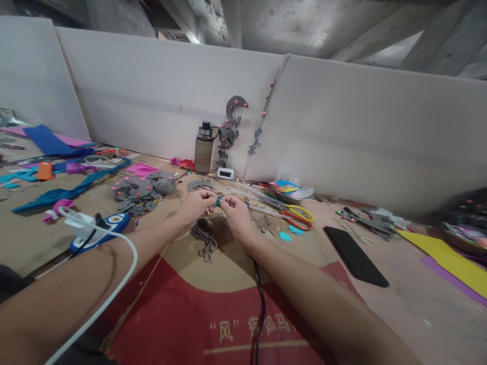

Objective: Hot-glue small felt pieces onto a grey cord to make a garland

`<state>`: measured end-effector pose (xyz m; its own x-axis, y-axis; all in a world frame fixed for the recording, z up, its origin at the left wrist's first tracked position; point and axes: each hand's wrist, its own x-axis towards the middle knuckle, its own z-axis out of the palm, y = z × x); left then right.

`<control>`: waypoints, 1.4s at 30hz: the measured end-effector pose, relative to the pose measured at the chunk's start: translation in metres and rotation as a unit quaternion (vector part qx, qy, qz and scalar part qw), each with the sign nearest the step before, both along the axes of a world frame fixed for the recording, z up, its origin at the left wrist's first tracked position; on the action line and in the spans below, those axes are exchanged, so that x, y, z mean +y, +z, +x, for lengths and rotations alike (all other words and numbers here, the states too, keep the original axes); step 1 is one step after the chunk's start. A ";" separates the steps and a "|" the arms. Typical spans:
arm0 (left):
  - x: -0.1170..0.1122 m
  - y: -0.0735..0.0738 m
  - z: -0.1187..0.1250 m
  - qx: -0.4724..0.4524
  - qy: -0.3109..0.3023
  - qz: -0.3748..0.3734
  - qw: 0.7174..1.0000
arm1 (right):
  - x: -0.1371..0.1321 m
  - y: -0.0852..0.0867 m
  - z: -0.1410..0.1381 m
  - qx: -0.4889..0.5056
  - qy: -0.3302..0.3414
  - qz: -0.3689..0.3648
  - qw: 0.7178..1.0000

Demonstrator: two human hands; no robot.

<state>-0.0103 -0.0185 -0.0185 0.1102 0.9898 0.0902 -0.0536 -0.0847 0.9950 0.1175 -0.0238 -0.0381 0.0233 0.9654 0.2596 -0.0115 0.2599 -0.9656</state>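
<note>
Above a brown cardboard sheet [228,263], left hand [198,205] and right hand [236,213] are pinching a small teal felt piece [217,202] between closed fingertips; grey cord bundle [205,238] is lying just below.

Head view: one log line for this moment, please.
left hand: pinching small teal piece | right hand: pinching same piece | below hands: grey cord bundle | nearby: scissors, black phone

Left hand [198,204] and right hand [236,213]: pinching small teal piece [217,202] | grey cord bundle [205,238]: below hands | scissors [299,216]: right of hands
</note>
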 end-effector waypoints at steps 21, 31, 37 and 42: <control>0.022 -0.012 -0.022 0.008 0.084 -0.066 0.994 | 0.012 -0.011 0.002 0.044 -0.027 -0.043 0.998; 0.018 -0.004 -0.015 -0.074 -0.020 -0.014 0.997 | -0.004 0.004 -0.001 0.002 -0.022 -0.050 0.998; 0.016 -0.004 -0.014 -0.061 -0.080 -0.016 0.995 | 0.002 0.000 0.000 0.001 -0.010 -0.024 1.000; 0.014 -0.001 -0.017 0.045 -0.088 0.012 0.995 | 0.005 -0.001 0.003 -0.020 -0.026 -0.024 0.999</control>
<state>-0.0271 -0.0045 -0.0193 0.2897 0.9524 0.0949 0.0204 -0.1052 0.9942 0.1205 -0.0190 -0.0393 0.0637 0.9744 0.2156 0.0396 0.2134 -0.9762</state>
